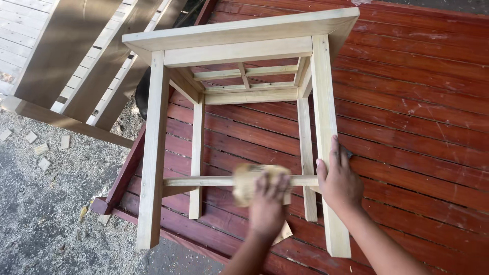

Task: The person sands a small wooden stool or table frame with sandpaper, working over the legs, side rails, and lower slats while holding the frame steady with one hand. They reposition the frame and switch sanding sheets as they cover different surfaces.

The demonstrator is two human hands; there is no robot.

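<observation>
- Two hands in view, both the person's own. The left hand (pixel 266 206) is closed over one folded sheet of sandpaper (pixel 253 182) (blurred, tan), pressing it onto the rung.
- The right hand (pixel 337 179) lies with fingers spread around one front leg (pixel 326 137) of the stool, thumb on the near side.
- One unpainted wooden stool (pixel 239 38) lies tipped on its side on the deck, its seat away from the person and its four legs pointing back at them.
- One round rung (pixel 204 181) runs between two legs, just beside both hands; further flat rails sit under the seat (I count at least four, some partly hidden).
- One red-brown plank deck (pixel 417 102) carries the stool; its boards run across the view.
- On the gravel ground (pixel 46 203) to the left lie five small wood offcuts (pixel 41 149).
- Farthest off, one slatted wooden frame (pixel 76 61) leans at the upper left, with three broad dark boards across pale ones.
</observation>
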